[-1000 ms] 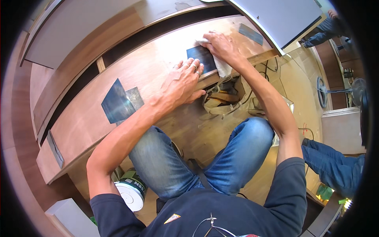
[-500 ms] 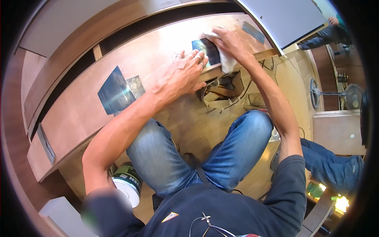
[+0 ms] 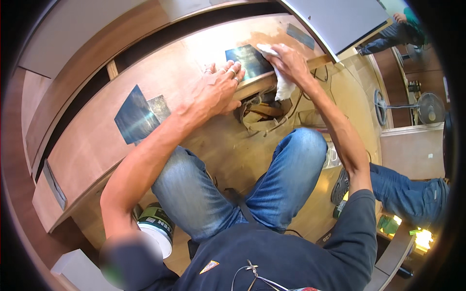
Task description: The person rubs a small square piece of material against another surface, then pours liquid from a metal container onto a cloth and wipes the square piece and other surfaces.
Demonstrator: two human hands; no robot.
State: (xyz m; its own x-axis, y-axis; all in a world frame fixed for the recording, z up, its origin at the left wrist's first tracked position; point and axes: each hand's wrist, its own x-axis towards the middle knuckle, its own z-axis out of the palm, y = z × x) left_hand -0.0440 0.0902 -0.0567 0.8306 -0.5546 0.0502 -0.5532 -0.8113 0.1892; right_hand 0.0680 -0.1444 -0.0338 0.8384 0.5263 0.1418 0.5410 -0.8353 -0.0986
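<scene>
A dark, shiny metal plate (image 3: 251,60) lies on the pale wooden board (image 3: 194,63) in front of me. My left hand (image 3: 216,88) rests with its fingers spread on the plate's left edge and the board. In my right hand (image 3: 291,64) is a white cloth (image 3: 285,87), bunched at the plate's right edge and hanging over the board's front. Farther left on the board sit a larger dark plate (image 3: 136,116) and a small greyish plate (image 3: 158,107) overlapping it. One more dark plate (image 3: 300,36) lies near the board's right end.
Below the board's front edge is an open tool bag (image 3: 264,114) on the wooden floor. A paint bucket (image 3: 158,225) stands by my left leg. To the right are a fan (image 3: 430,108), a person's legs in jeans (image 3: 407,191), and a second person (image 3: 395,36) farther off.
My right hand and the cloth have drawn down and right, off the plate's face to its edge, leaving more of it visible. The left hand stays on the plate's left edge.
</scene>
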